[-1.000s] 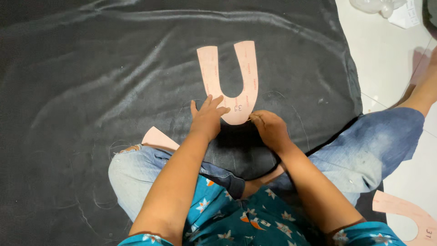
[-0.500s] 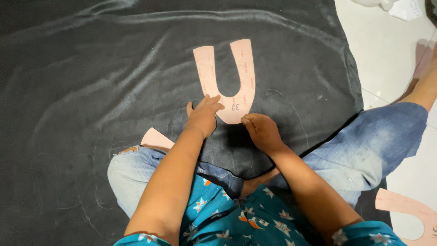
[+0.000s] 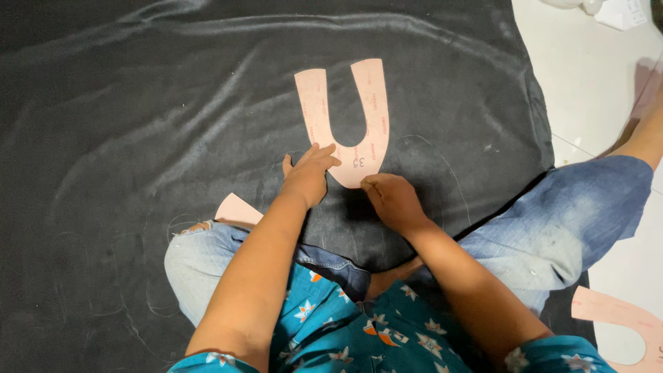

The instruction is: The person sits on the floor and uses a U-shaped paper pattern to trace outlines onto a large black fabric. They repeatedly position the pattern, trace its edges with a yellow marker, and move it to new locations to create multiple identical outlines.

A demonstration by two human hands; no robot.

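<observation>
A pink U-shaped paper pattern [image 3: 376, 103] lies flat on a black fabric [image 3: 138, 138] spread over the floor. My left hand [image 3: 307, 176] rests with its fingers stretched out on the lower left curve of the pattern, pressing it down. My right hand [image 3: 390, 200] is curled tight against the pattern's bottom edge, knuckles up. What its fingertips pinch is hidden. Faint chalk lines show on the fabric around the pattern and near my left knee.
I sit cross-legged in blue jeans, one knee [image 3: 200, 255] at the left and one [image 3: 573, 214] at the right. A small pink paper piece [image 3: 238, 209] pokes out by my left knee. Another pink U-shaped pattern [image 3: 615, 314] lies on the white floor [image 3: 594, 76] at the lower right.
My right hand has crept slightly left along the pattern's bottom curve. My left hand stays pressed on the pattern. The view has shifted a little.
</observation>
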